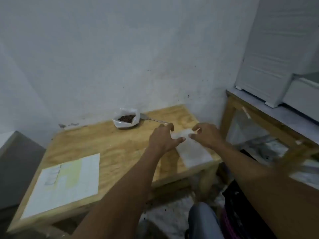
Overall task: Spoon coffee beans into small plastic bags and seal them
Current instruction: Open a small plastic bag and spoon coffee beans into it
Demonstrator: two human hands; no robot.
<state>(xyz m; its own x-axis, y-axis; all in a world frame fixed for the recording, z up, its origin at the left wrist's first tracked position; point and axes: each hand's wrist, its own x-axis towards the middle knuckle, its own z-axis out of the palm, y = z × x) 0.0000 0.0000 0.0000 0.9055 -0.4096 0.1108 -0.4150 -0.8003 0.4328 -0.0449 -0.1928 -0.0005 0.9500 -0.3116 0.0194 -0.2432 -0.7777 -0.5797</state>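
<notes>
The small bags [191,149] lie at the table's [110,144] right edge, long axis toward the wall. Both the left hand [164,137] and the right hand [207,135] hover spread above their far end, holding nothing.

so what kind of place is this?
Probably a plain room at home, not a proper packing shop: bare plywood table in a corner against a stained white wall, and a white appliance, likely a fridge, on a wooden stand.

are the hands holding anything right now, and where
Nothing is clearly held. Left hand and right hand hover with loosely curled fingers over the far end of the small plastic bags; contact cannot be told.
</notes>
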